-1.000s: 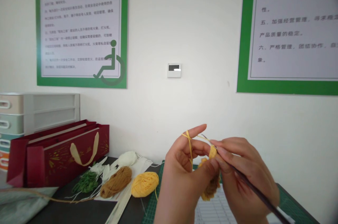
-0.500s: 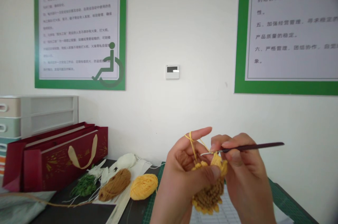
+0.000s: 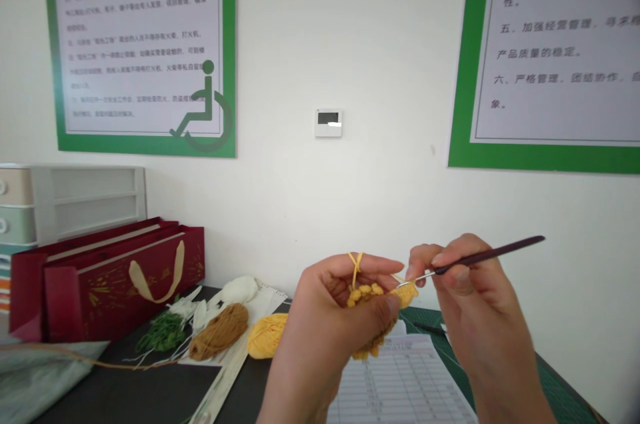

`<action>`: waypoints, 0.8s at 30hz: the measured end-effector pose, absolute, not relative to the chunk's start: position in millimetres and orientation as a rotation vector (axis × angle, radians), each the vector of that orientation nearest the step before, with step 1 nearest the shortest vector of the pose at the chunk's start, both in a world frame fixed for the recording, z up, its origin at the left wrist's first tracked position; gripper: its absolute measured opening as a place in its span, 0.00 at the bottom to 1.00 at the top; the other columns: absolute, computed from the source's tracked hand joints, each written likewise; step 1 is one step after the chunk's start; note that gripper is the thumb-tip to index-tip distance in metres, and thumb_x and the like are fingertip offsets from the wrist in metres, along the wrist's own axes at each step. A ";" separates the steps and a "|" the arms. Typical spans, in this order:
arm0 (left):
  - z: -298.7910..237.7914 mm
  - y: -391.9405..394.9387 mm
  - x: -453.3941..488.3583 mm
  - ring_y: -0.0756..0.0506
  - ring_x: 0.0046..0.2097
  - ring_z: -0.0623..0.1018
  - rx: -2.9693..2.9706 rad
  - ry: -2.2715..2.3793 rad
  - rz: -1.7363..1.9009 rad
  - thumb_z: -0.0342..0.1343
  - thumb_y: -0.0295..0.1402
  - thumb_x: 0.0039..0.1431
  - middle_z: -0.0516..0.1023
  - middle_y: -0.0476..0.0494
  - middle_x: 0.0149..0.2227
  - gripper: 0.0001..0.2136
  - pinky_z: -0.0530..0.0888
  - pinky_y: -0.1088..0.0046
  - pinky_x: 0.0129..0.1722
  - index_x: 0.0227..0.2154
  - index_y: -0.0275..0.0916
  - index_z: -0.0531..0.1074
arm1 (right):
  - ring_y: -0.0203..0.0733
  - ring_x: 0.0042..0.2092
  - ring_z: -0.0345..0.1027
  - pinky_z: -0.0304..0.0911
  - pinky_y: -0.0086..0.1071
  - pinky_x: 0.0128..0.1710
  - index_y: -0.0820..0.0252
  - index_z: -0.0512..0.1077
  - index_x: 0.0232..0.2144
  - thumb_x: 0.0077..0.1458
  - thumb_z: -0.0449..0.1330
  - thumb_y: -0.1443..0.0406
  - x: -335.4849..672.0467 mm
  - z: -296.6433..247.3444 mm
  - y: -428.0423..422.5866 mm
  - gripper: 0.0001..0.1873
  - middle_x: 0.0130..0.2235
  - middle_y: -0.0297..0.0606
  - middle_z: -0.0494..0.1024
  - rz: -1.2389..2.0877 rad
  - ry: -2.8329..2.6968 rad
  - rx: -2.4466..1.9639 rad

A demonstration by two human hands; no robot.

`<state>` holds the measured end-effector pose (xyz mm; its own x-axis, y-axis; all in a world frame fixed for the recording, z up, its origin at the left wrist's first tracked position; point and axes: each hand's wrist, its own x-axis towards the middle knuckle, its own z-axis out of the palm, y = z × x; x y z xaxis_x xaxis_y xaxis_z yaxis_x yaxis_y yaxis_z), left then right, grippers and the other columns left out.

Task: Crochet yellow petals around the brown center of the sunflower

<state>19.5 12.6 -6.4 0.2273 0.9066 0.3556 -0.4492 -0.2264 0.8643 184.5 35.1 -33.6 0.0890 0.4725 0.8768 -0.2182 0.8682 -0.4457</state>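
A crochet piece [image 3: 371, 344], brown with a yellow edge, is pinched in my left hand [image 3: 345, 307], the thumb pressed on its front. Yellow yarn [image 3: 356, 265] loops around the left index finger, which stretches toward the right. My right hand [image 3: 480, 297] grips a crochet hook [image 3: 493, 253] by its dark handle. The hook's metal tip reaches the yellow upper right edge of the piece. Much of the brown part is hidden behind my left hand and thumb.
On the dark table lie a yellow yarn ball [image 3: 266, 336], a brown yarn skein [image 3: 220, 332], green yarn [image 3: 161, 334] and white yarn [image 3: 239, 290]. Red gift bags [image 3: 120, 277] stand at the left beside drawers [image 3: 90, 201]. Printed sheets [image 3: 400, 377] lie on a green cutting mat [image 3: 565, 371].
My hands have moved apart slightly, the left hand shifting left. The hook is tilted more steeply, its handle end higher. The left index finger has lowered. The camera view has shifted a little.
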 end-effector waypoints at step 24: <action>-10.7 17.0 21.5 0.49 0.29 0.78 1.212 0.573 1.424 0.75 0.25 0.44 0.84 0.42 0.30 0.09 0.72 0.74 0.30 0.31 0.36 0.85 | 0.48 0.43 0.76 0.64 0.52 0.47 0.55 0.73 0.45 0.63 0.57 0.74 201.2 -29.2 21.7 0.12 0.43 0.40 0.83 -0.228 -1.781 -0.304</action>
